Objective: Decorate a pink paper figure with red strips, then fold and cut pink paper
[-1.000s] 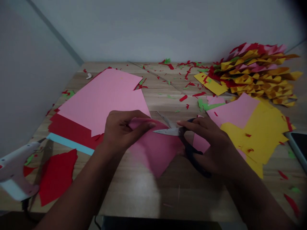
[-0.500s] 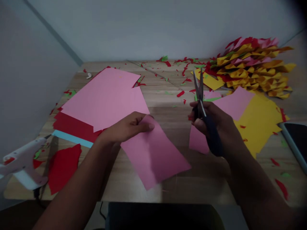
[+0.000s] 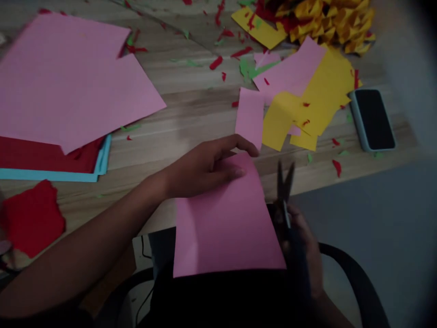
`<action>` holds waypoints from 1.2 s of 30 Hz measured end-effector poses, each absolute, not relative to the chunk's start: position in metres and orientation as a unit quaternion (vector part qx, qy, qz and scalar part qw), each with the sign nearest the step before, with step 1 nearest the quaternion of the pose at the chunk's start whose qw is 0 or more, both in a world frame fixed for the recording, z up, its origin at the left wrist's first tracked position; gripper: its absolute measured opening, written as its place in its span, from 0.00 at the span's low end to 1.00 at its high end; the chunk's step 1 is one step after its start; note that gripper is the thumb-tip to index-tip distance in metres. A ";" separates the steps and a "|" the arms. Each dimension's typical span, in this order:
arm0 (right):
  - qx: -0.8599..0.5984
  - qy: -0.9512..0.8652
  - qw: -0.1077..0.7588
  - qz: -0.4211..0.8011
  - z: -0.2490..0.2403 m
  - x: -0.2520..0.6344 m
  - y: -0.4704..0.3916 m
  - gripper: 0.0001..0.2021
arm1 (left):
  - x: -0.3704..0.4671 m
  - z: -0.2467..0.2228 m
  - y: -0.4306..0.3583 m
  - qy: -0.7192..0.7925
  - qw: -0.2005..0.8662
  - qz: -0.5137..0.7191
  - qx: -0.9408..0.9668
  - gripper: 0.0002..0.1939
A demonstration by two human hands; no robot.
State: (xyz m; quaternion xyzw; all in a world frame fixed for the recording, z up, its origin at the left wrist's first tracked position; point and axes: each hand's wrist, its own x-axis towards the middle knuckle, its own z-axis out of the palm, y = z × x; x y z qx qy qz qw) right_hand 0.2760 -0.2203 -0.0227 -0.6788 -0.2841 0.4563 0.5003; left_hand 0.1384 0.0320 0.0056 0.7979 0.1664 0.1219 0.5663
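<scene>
My left hand (image 3: 211,166) pinches the upper edge of a pink paper sheet (image 3: 228,223), thumb on top and fingers behind. The sheet hangs over the table's front edge, above my lap, slightly bent. To its right, my right hand (image 3: 303,241) is closed round the dark handles of a pair of scissors (image 3: 284,191). The blades point away from me, parted, with nothing between them. They are close to the sheet's right edge but do not touch it. Some right-hand fingers are dim and partly hidden behind the handles.
A stack of large pink sheets (image 3: 78,86) lies left, over red paper (image 3: 44,152) and light blue paper (image 3: 51,175). A torn red piece (image 3: 34,218) is nearer. Yellow paper (image 3: 327,91), a phone (image 3: 373,119) and a folded yellow paper bundle (image 3: 327,23) lie right. Scraps dot the table.
My view has tilted down and turned right. The pink sheet has come toward my lap, its long side turned. My right hand has lowered the scissors next to the sheet's right edge.
</scene>
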 end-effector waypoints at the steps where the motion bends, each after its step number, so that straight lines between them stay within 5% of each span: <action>1: -0.682 -0.281 0.503 0.451 -0.025 0.272 -0.224 0.24 | 0.140 0.001 0.029 0.174 0.558 0.133 0.801 0.18; 11: -0.615 -0.265 0.526 0.524 -0.032 0.272 -0.255 0.28 | 0.146 -0.021 0.014 0.143 0.504 0.110 0.844 0.25; 21: -0.643 -0.258 0.489 0.530 -0.038 0.270 -0.247 0.21 | 0.146 -0.014 0.008 0.135 0.324 0.028 0.936 0.25; 36: -0.610 -0.161 0.515 0.580 -0.034 0.266 -0.242 0.21 | 0.148 -0.012 0.008 0.154 0.367 0.017 0.917 0.24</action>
